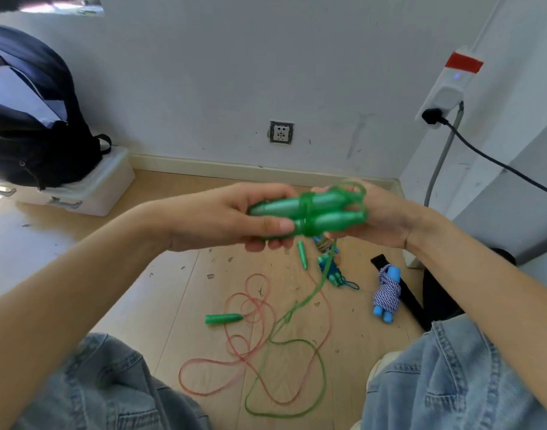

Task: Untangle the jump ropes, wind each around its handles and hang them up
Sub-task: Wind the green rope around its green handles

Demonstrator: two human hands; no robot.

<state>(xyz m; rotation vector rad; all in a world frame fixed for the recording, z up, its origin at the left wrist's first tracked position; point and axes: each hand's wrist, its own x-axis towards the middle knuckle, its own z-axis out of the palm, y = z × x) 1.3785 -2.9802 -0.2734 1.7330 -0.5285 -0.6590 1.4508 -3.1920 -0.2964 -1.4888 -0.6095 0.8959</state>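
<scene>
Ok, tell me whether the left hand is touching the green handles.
Touching. The head view shows the left hand gripping the pair of green handles, thumb laid along the lower one and fingers curled beneath.

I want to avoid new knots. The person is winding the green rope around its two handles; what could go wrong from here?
1. The loose green rope on the floor crosses the pink rope; pulling it in may drag or snag the pink one.
2. Only a few turns sit on the green handles; if the left hand or the right hand loosens, they may slide off.

paired green handles [309,214] rope-wrapped, pink rope [253,352] loose on floor
</scene>
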